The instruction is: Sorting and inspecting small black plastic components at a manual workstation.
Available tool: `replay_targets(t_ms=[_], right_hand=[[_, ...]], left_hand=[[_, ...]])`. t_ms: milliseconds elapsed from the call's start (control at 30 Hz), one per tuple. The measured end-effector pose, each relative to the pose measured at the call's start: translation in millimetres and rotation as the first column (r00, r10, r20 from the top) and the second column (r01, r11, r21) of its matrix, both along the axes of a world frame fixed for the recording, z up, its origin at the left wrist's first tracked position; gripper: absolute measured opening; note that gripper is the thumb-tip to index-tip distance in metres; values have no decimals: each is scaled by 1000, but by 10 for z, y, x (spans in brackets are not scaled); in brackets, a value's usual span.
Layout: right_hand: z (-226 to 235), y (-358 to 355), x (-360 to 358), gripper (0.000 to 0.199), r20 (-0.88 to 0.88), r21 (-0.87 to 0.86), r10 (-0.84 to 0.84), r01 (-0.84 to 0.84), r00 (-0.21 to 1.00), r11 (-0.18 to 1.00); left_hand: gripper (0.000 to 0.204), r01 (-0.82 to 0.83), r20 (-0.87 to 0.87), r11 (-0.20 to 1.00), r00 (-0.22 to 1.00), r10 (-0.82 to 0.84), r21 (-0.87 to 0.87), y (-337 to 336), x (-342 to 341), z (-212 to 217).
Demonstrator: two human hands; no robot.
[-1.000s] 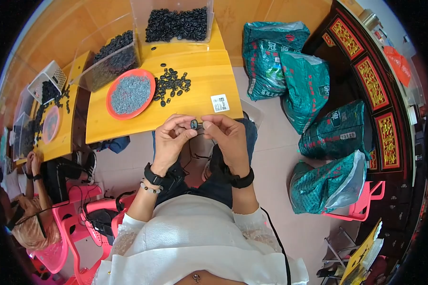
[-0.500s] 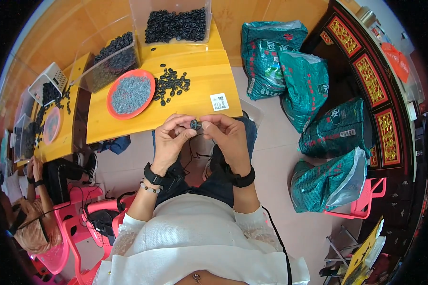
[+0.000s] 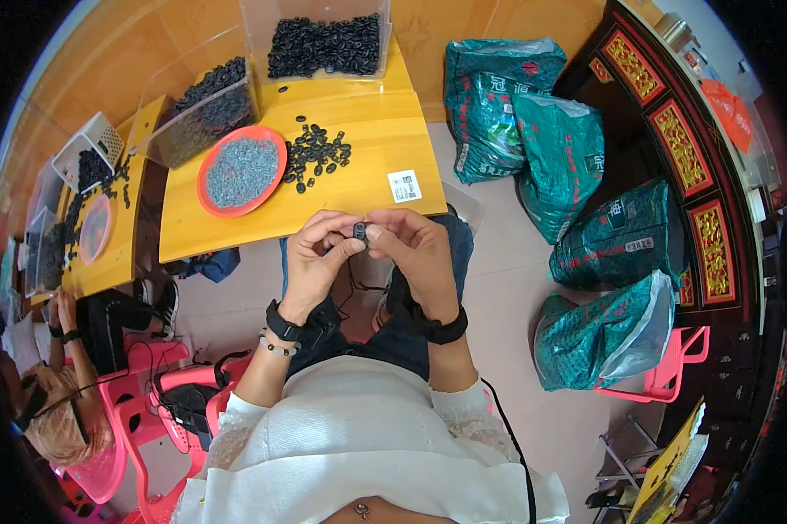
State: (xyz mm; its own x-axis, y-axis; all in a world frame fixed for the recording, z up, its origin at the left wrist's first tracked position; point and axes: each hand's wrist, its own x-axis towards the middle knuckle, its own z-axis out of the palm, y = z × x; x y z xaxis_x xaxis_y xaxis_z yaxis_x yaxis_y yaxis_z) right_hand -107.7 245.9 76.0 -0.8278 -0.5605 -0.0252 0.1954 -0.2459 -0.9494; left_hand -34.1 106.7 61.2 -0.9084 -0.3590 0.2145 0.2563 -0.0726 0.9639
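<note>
— What have my hands got?

— My left hand (image 3: 316, 258) and right hand (image 3: 415, 253) meet over my lap, just short of the yellow bench (image 3: 384, 157). Both pinch one small black part (image 3: 359, 230) between fingertips.

— And on the bench?

— A red tray (image 3: 241, 171) of grey bits, a loose heap of black parts (image 3: 316, 155) beside it, and two clear bins (image 3: 323, 39) of more black parts behind. Green sacks (image 3: 533, 113) sit on the floor to my right.
</note>
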Motion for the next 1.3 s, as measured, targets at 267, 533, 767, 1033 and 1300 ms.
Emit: replay_targets(t_ms=[267,533,767,1033,1300], right_hand=[[-118,55,-62,26,244,-164,200,-163,949,973],[-162,53,-76,29,332,-369,486,-362,808,856],[-312,91,-120,24,297,-416,535,-397,791,818],[-346,111,-120,29,329,-498,592,-397,736,771],[-411,63,-73,27,364,-492,566,-364,740,791]], left_hand=[[26,-57,-14,985,998,56,-164,-20,25,-11],[28,-47,-63,980,997,36,-194,23,57,46],[29,-95,-69,944,995,78,-314,76,91,127],[34,-141,-85,877,990,114,-459,117,106,175],[35,-175,-110,854,984,138,-490,98,125,176]])
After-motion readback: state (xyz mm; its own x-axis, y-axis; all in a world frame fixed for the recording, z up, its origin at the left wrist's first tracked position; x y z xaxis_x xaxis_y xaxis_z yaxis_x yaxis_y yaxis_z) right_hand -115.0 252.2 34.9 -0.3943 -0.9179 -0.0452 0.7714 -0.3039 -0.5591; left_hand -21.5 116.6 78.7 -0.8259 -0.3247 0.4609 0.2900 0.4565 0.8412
